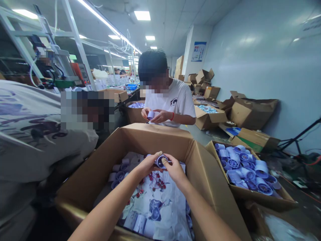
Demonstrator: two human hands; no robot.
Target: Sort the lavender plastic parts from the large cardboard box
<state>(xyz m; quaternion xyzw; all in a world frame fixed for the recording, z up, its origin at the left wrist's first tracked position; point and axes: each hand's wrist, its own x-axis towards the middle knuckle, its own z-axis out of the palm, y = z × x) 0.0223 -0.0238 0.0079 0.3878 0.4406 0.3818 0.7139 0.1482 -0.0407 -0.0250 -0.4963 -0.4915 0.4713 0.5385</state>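
Observation:
Over the large cardboard box [208, 177], my left hand [147, 165] is closed around a round purple plastic housing [158, 162], its open end facing me. My right hand [175, 170] grips the same housing from the right, with a fingertip that looks wrapped in pale material at its opening. Whether that fingertip holds a small part, I cannot make out. Below both hands, small red round parts with wires [159, 183] lie on a white sheet [173, 201]. More purple housings [139, 223] are in the box, along its near side and left.
A smaller carton [283, 197] of purple housings stands at the right. Across the box, a person [173, 100] in a white shirt handles a purple part. Another person [37, 140] bends close on the left. Cartons [250, 110] line the wall; a tripod [298, 140] stands far right.

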